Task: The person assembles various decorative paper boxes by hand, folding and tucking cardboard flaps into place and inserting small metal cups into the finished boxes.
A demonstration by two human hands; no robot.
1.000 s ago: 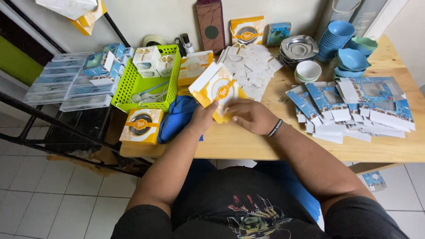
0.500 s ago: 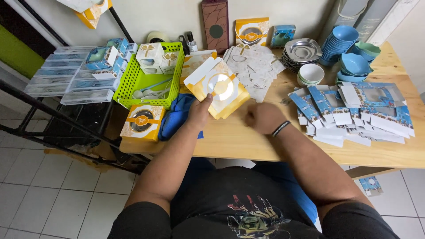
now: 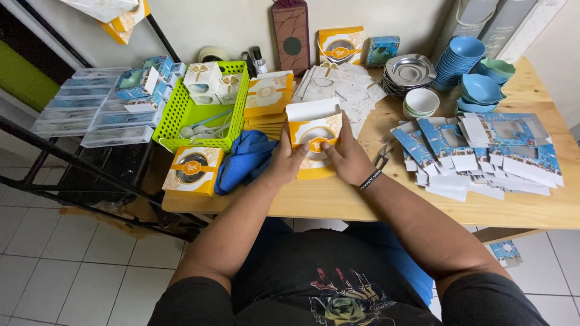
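I hold an orange and white cardboard box with a round window, upright over the wooden table. My left hand grips its left side and my right hand grips its right side, thumbs on the front. The top flap of the box stands open. A finished box of the same kind sits at the table's left corner. A blue cloth lies beside my left hand.
A green basket with small boxes stands at the left. Flat blue box blanks are spread at the right. Blue bowls, metal plates and white bowls stand at the back. Scissors lie by my right wrist.
The box went from tilted and held mostly by my left hand to upright in front of me, with my right hand back on its right side.
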